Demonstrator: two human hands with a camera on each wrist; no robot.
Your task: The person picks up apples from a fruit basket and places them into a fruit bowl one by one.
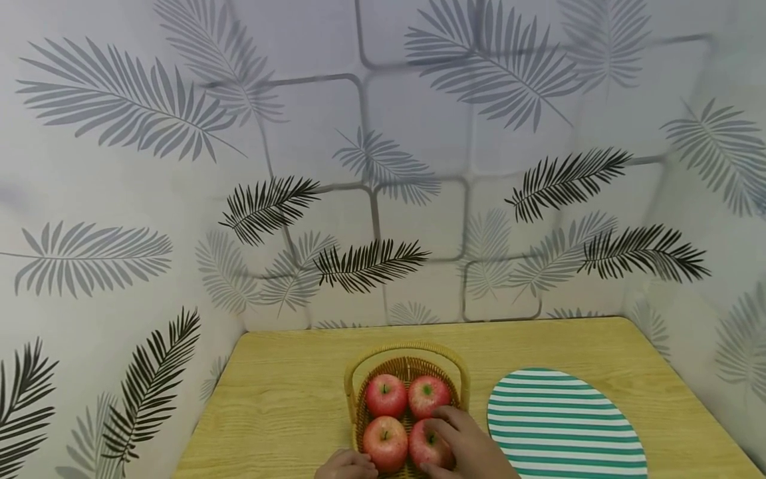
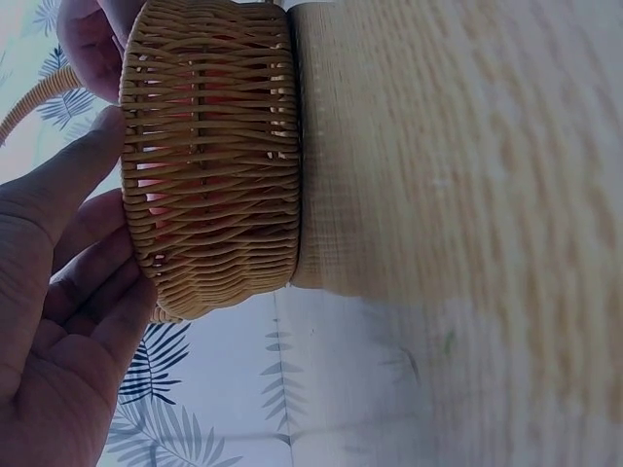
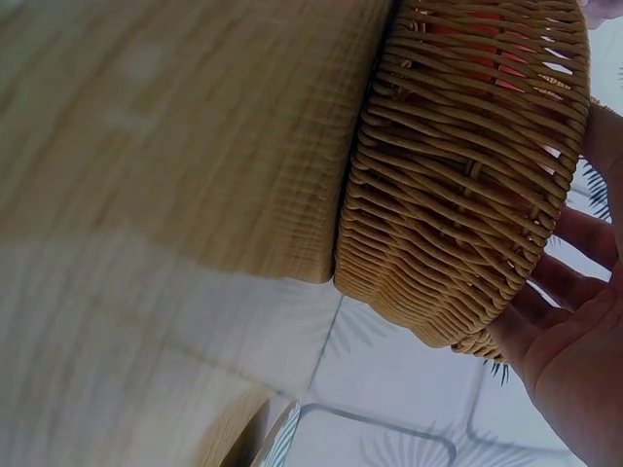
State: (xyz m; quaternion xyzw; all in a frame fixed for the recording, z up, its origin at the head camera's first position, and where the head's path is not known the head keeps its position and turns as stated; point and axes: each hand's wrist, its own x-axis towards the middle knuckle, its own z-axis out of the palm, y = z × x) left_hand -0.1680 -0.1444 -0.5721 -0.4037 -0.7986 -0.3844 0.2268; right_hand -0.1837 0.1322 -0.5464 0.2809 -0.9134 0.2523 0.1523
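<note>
A round wicker basket (image 1: 357,436) with an arched handle stands on the table and has several red apples in it. Over the front right apple (image 1: 427,447) bends my right hand (image 1: 473,449), its fingers and thumb gripping the fruit from the right. My left hand (image 1: 346,466) holds the basket's front left rim, close beside another apple (image 1: 385,444). The left wrist view has the left thumb (image 2: 92,146) against the rim, with the fingertips hidden behind it. In the right wrist view, the basket wall (image 3: 458,175) hides the right fingertips.
To the right of the basket lies an oval placemat (image 1: 568,426) with green and white stripes. The wooden table (image 1: 281,392) meets leaf-patterned walls (image 1: 419,199) at the back and both sides. The basket's handle (image 1: 407,346) arches up behind the apples.
</note>
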